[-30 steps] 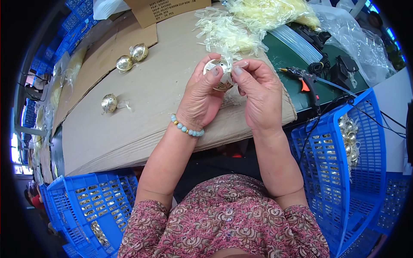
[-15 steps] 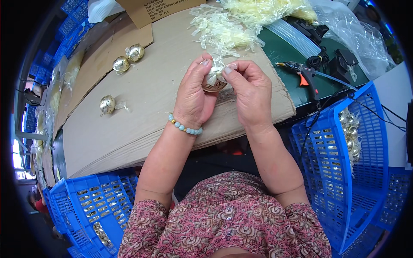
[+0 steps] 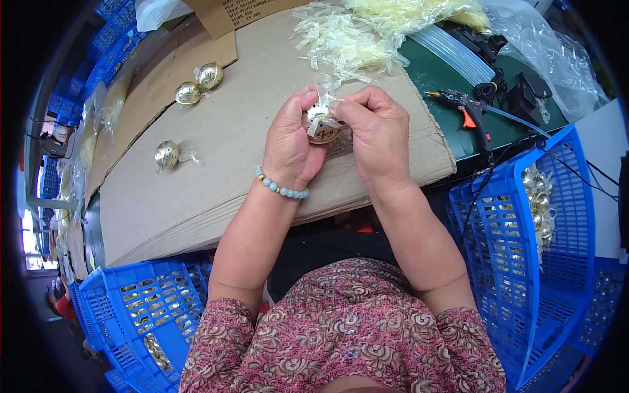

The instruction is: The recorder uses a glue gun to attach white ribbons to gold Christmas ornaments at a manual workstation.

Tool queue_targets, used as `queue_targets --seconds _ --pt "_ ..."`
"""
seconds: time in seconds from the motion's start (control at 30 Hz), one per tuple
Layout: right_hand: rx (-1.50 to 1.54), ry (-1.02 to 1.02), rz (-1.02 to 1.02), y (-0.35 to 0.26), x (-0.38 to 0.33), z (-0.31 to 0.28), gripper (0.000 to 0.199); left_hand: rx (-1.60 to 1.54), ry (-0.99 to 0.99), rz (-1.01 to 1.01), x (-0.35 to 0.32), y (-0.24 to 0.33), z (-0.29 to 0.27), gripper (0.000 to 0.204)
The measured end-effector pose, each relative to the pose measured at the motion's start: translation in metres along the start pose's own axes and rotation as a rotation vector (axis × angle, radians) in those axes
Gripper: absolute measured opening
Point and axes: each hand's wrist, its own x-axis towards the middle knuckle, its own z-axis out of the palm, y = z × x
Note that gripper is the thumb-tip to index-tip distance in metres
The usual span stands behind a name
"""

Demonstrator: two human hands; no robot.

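A shiny gold ball ornament [image 3: 324, 135] with dark lettering is cupped in my left hand [image 3: 290, 141], its fingers wrapped around the side and underneath. On top of the ball sits a pale, sheer ribbon bow [image 3: 321, 111]. My right hand [image 3: 383, 134] pinches an end of this ribbon between thumb and forefinger; its other fingers are curled in. Both hands are above the cardboard sheet [image 3: 229, 150]. To their left lie a pair of gold balls [image 3: 188, 93] touching each other and a single ball [image 3: 166, 155] with a ribbon tail.
Beyond my hands lies a heap of cream ribbon bows [image 3: 344, 42]. At the right, a glue gun [image 3: 464, 108] with an orange trigger rests on the green tabletop near clear glue sticks [image 3: 452, 52]. Blue crates holding gold balls stand at the right [image 3: 504, 249] and left [image 3: 121, 308].
The ornament has turned in my left hand, so more of its lettered side shows. My right fingers have shifted slightly on the ribbon. The whole view has moved a little.
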Motion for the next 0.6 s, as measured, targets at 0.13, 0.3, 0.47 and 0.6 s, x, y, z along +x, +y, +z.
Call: queue_targets --seconds 0.13,0.3,0.47,0.6 --pt "0.076 -0.042 0.153 -0.006 0.008 -0.009 0.008 -0.019 0.002 -0.042 0.000 0.002 0.002 0.016" --pt "0.057 0.041 0.053 -0.010 0.009 -0.031 0.031 -0.022 -0.110 -0.112 0.000 0.005 0.001 0.026" --pt "-0.739 -0.228 -0.515 -0.024 -0.018 -0.031 0.078 -0.055 -0.125 -0.104 -0.008 -0.004 0.025 0.042" --pt "-0.652 0.039 -0.465 -0.055 -0.029 -0.065 0.077 0.061 -0.205 -0.235 -0.005 0.018 0.031 0.051"
